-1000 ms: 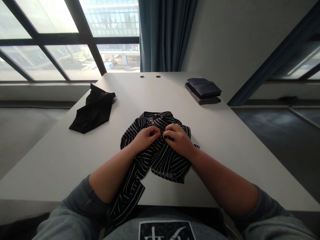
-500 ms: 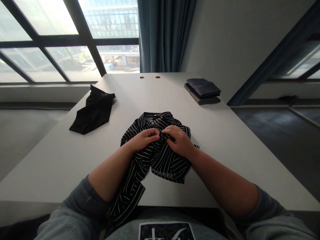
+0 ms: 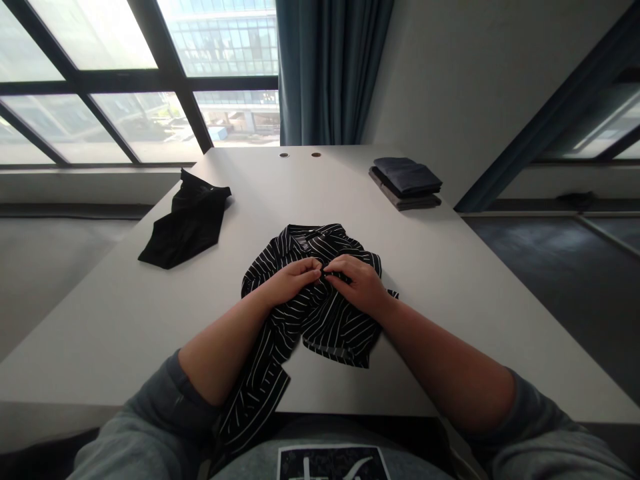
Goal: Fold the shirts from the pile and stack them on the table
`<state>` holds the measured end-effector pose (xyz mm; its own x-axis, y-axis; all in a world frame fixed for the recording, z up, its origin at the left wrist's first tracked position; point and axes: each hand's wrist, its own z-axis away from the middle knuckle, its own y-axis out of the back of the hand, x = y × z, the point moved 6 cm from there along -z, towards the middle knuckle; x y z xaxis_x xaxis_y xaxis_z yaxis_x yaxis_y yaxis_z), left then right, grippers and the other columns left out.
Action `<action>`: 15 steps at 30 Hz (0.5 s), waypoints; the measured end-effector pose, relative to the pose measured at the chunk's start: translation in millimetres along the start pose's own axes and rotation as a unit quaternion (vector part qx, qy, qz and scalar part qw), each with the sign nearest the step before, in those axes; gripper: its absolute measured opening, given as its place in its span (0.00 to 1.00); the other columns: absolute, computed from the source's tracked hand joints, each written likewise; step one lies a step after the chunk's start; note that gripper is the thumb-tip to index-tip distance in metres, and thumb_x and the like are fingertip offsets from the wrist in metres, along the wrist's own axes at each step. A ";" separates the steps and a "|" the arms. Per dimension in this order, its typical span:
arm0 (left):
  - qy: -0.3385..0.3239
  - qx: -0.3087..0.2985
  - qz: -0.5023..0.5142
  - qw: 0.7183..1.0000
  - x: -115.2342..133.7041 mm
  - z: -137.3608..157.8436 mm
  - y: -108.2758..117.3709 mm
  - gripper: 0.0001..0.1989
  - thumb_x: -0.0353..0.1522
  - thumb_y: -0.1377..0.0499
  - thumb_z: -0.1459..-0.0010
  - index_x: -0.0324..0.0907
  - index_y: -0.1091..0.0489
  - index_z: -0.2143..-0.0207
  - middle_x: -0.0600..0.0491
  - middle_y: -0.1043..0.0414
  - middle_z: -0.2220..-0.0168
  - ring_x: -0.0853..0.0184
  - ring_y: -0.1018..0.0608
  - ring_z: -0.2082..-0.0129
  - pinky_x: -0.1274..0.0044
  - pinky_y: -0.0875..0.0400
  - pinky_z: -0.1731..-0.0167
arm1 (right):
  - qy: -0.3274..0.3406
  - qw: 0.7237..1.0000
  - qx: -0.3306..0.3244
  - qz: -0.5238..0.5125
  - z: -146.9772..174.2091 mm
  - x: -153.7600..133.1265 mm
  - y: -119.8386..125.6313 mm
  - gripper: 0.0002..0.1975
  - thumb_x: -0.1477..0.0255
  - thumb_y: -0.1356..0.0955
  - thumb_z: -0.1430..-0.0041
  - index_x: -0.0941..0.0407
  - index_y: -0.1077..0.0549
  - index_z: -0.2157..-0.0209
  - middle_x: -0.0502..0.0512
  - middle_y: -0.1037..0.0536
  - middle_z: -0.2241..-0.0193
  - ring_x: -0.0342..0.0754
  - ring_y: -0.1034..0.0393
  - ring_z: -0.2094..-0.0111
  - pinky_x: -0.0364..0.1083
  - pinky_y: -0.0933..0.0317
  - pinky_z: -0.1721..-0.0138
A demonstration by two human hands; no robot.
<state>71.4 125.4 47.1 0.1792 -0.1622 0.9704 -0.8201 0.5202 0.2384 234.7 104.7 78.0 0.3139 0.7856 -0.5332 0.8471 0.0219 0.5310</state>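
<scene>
Bent over a white counter point(image 3: 125, 320), a person in a grey top works at the front of a black, white-striped shirt point(image 3: 340, 320), which lies at the near middle, its collar pointing away and one sleeve point(image 3: 257, 407) trailing over the near edge. The left hand point(image 3: 295, 279) pinches the fabric at the shirt front between thumb and fingers; the right hand point(image 3: 359, 283), just beside it, pinches the same spot. Half a second earlier, the right thumb sat lower, apart from its fingertips; it has now come up near them. The left hand has barely moved, and the shirt lies as it did. Also unmoved are a rumpled black garment point(image 3: 185, 227) on the far left and a stack of folded clothes point(image 3: 405, 183), dark blue on top, at the far right.
</scene>
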 end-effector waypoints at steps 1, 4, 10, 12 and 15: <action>-0.004 0.008 -0.011 1.000 1.3 -0.1 -0.1 0.14 0.44 0.42 0.35 0.42 0.33 0.64 0.57 0.34 0.70 0.68 0.32 0.68 0.75 0.34 0.63 | 0.002 1.000 -0.002 0.003 0.1 0.0 -0.3 0.03 0.71 0.31 0.31 0.51 0.24 0.58 0.55 0.18 0.61 0.51 0.22 0.59 0.53 0.26 0.55; -0.021 0.044 -0.073 0.996 8.1 0.6 -1.2 0.11 0.40 0.43 0.35 0.42 0.33 0.65 0.57 0.34 0.70 0.68 0.32 0.69 0.75 0.35 0.64 | 0.013 1.000 -0.001 0.020 0.7 0.2 -0.6 0.02 0.71 0.31 0.31 0.51 0.24 0.59 0.55 0.19 0.62 0.51 0.23 0.60 0.53 0.26 0.55; -0.047 0.090 -0.154 0.983 15.9 3.3 -4.6 0.07 0.36 0.45 0.36 0.43 0.36 0.67 0.56 0.32 0.68 0.67 0.31 0.68 0.74 0.36 0.64 | 0.025 0.999 -0.010 0.043 -0.1 -0.5 -0.1 0.04 0.70 0.31 0.31 0.51 0.23 0.61 0.55 0.19 0.64 0.51 0.23 0.60 0.53 0.26 0.55; -0.041 0.094 -0.129 0.986 13.1 3.2 -3.7 0.08 0.36 0.46 0.35 0.43 0.36 0.67 0.56 0.32 0.68 0.67 0.31 0.66 0.74 0.35 0.62 | 0.026 0.999 -0.013 0.028 -0.3 -1.0 0.0 0.04 0.71 0.31 0.32 0.51 0.22 0.58 0.55 0.18 0.61 0.51 0.22 0.59 0.54 0.25 0.54; -0.033 0.084 -0.110 0.990 8.9 2.3 -4.5 0.08 0.37 0.46 0.36 0.44 0.36 0.67 0.56 0.32 0.68 0.67 0.31 0.66 0.74 0.34 0.61 | 0.035 0.999 -0.010 0.003 0.7 -1.6 -0.1 0.06 0.73 0.31 0.32 0.50 0.21 0.56 0.56 0.18 0.60 0.51 0.22 0.59 0.53 0.24 0.55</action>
<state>75.5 119.6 54.5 0.3314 -0.3129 0.8901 -0.8450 0.3212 0.4275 234.5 103.0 78.3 0.2873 0.8272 -0.4829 0.8367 0.0287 0.5469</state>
